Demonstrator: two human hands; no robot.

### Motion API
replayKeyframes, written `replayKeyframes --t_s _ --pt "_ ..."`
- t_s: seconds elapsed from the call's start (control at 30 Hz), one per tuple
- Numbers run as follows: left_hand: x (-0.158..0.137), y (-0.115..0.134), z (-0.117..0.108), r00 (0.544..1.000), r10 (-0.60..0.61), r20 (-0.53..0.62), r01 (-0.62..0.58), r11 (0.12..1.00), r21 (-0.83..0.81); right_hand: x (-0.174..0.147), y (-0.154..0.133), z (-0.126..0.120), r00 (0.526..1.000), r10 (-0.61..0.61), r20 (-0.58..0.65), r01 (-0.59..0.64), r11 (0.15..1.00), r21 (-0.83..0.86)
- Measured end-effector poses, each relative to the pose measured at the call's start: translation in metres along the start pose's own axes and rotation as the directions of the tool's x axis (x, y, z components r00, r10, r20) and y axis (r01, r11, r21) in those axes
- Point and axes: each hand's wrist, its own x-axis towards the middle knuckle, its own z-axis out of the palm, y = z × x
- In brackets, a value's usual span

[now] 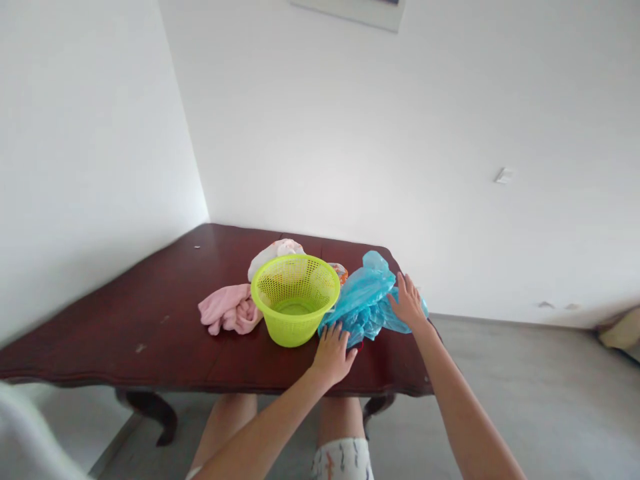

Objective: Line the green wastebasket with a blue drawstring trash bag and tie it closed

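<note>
A crumpled blue plastic bag (pixel 367 297) lies at the right end of the dark red wooden table (pixel 170 287). My left hand (pixel 334 353) rests at the bag's near left edge, its fingers spread. On the bag's right side is my right hand (pixel 407 303), fingers stretched out and touching the plastic. Left of the bag stands a lime green plastic basket (pixel 293 330), upright, with nothing seen inside. Something dark with a red edge peeks out under the bag near my left hand; I cannot make out what it is.
A pink cloth (pixel 230 310) lies bunched left of the basket. Behind the basket are a white cloth (pixel 273 255) and an orange patterned item (pixel 340 272), partly hidden. White walls (pixel 320 133) border the table at the back and left. Grey floor (pixel 500 373) extends to the right.
</note>
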Motion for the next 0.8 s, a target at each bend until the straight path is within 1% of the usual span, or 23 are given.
replayKeyframes --t_s 0.03,0.1,0.17,0.2,0.27,0.33,0.4,0.47,0.5,0.57,0.6,0.63,0.67,0.7,0.73,0.8 --pt "-0.004 -0.003 0.004 1.0 0.001 -0.002 -0.001 1.0 -0.018 -0.014 0.007 0.015 0.997 0.067 0.045 -0.066 0.998 -0.009" --pt "-0.01 -0.006 0.007 1.0 0.008 -0.008 -0.009 0.999 -0.046 -0.049 0.018 0.043 0.974 0.18 0.141 -0.177 0.984 -0.036" --pt "-0.013 -0.007 0.007 1.0 0.014 -0.014 -0.014 0.998 -0.053 -0.089 0.025 0.065 0.948 0.241 0.209 -0.233 0.971 -0.06" --pt "-0.014 -0.008 0.006 1.0 0.019 -0.016 -0.02 0.999 -0.049 -0.109 0.028 0.074 0.942 0.254 0.22 -0.244 0.967 -0.07" --pt "-0.014 -0.008 0.006 0.999 0.031 -0.026 -0.032 0.999 -0.039 -0.149 0.033 0.089 0.943 0.274 0.188 -0.261 0.961 -0.09" --pt "-0.013 -0.009 0.007 0.999 0.035 -0.038 -0.036 0.998 -0.043 -0.186 0.039 0.1 0.955 0.28 0.101 -0.272 0.958 -0.091" --pt "-0.013 -0.01 0.008 0.999 0.028 -0.047 -0.03 0.998 -0.057 -0.216 0.047 0.108 0.957 0.291 0.009 -0.29 0.956 -0.05" --pt "-0.012 -0.01 0.007 0.999 0.015 -0.05 -0.018 0.998 -0.068 -0.239 0.057 0.109 0.941 0.323 -0.097 -0.321 0.946 0.037" --pt "-0.012 -0.01 0.006 0.999 0.012 -0.05 -0.016 0.997 -0.073 -0.247 0.062 0.107 0.924 0.349 -0.157 -0.339 0.937 0.086" --pt "-0.012 -0.011 0.002 0.998 0.019 -0.057 -0.024 0.996 -0.089 -0.257 0.069 0.097 0.878 0.4 -0.262 -0.369 0.915 0.162" --pt "-0.012 -0.011 0.0 0.997 0.025 -0.067 -0.032 0.994 -0.101 -0.258 0.07 0.09 0.857 0.417 -0.305 -0.379 0.908 0.178" --pt "-0.012 -0.011 -0.001 0.996 0.03 -0.079 -0.039 0.993 -0.113 -0.258 0.069 0.083 0.845 0.417 -0.334 -0.38 0.908 0.174" --pt "-0.013 -0.011 -0.002 0.995 0.033 -0.091 -0.044 0.991 -0.125 -0.256 0.066 0.077 0.848 0.399 -0.348 -0.367 0.917 0.156" --pt "-0.013 -0.012 -0.003 0.994 0.033 -0.102 -0.046 0.99 -0.134 -0.252 0.062 0.072 0.865 0.365 -0.343 -0.34 0.931 0.134" --pt "-0.013 -0.013 -0.003 0.993 0.03 -0.11 -0.046 0.989 -0.141 -0.248 0.056 0.067 0.889 0.326 -0.321 -0.302 0.945 0.123" --pt "-0.014 -0.014 0.0 0.993 0.027 -0.115 -0.044 0.988 -0.147 -0.239 0.044 0.063 0.938 0.258 -0.229 -0.222 0.96 0.171"
